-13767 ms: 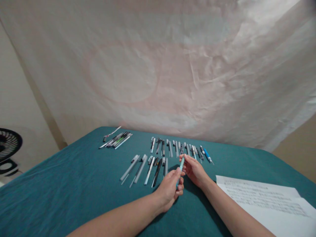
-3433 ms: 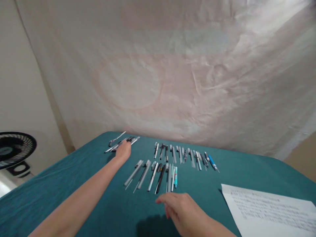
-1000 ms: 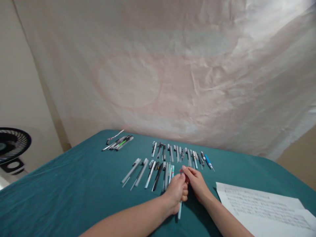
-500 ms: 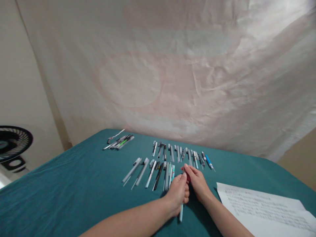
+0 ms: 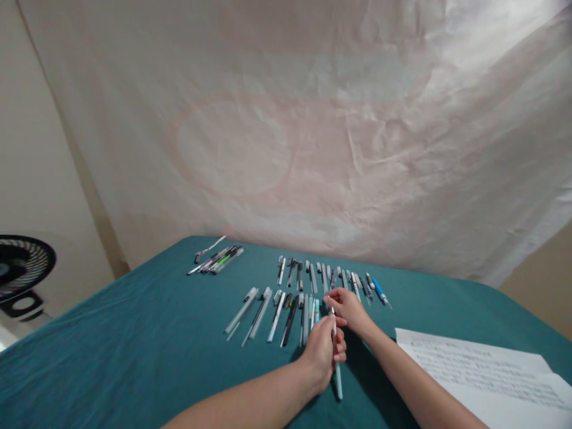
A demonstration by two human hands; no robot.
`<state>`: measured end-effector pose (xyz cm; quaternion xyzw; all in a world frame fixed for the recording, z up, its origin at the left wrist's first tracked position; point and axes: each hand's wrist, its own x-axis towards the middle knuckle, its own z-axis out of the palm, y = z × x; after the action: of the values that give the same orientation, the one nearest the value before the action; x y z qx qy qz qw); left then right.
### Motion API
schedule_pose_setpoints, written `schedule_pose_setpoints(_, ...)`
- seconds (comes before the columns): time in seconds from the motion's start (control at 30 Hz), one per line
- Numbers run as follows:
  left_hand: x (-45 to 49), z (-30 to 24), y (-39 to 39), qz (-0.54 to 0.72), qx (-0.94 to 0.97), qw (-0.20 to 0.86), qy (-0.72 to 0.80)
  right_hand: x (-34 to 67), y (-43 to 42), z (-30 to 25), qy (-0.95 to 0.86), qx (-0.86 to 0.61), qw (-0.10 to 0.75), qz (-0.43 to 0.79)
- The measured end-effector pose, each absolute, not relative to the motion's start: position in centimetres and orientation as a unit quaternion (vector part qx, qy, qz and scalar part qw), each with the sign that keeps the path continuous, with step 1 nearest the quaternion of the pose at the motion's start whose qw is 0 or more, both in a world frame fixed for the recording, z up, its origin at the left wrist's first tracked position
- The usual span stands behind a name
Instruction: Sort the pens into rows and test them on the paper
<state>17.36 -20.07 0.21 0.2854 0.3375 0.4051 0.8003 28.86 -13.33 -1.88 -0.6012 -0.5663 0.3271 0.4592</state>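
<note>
We face a pale hanging sheet, a green-covered table before it. Written paper lies at our right, a black fan off the left edge. A far row of pens, a near row and, leftward, a pile of pens lie ahead. Our left hand is closed around a pale pen, whose end juts below. Our right hand pinches narrowly by its upper end; on what, we cannot tell.

Facing a front pen row and a back pen row on the tablecloth, with a pen pile back left and a handwritten sheet front right.
</note>
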Motion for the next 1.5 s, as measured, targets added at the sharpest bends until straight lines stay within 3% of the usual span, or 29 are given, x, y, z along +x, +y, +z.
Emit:
schedule_pose_setpoints(0.5, 17.4, -0.6, -20.2, 0.425, 0.299, 0.796, 0.312, 28.7, -13.5, -1.0, -0.58, -0.614, 0.445, 0.298)
schedule_pose_setpoints(0.77, 17.4, -0.2, -20.3, 0.433, 0.302, 0.788, 0.317, 28.2, -18.1, 1.7, -0.509, -0.548, 0.448, 0.49)
schedule_pose_setpoints(0.9, 17.5, 0.0, -20.3, 0.424, 0.308, 0.787, 0.325, 27.9, -19.2, 1.5, -0.522, -0.527, 0.445, 0.502)
schedule_pose_setpoints(1.17, 17.5, 0.2, -20.3, 0.393, 0.364, 0.776, 0.333, 29.6, -18.2, 0.6, -0.475, -0.549, 0.529, 0.438)
schedule_pose_setpoints(1.5, 17.7, -0.4, -20.6, 0.391, 0.375, 0.775, 0.325, 30.3, -18.0, 0.1, -0.38, -0.499, 0.581, 0.519)
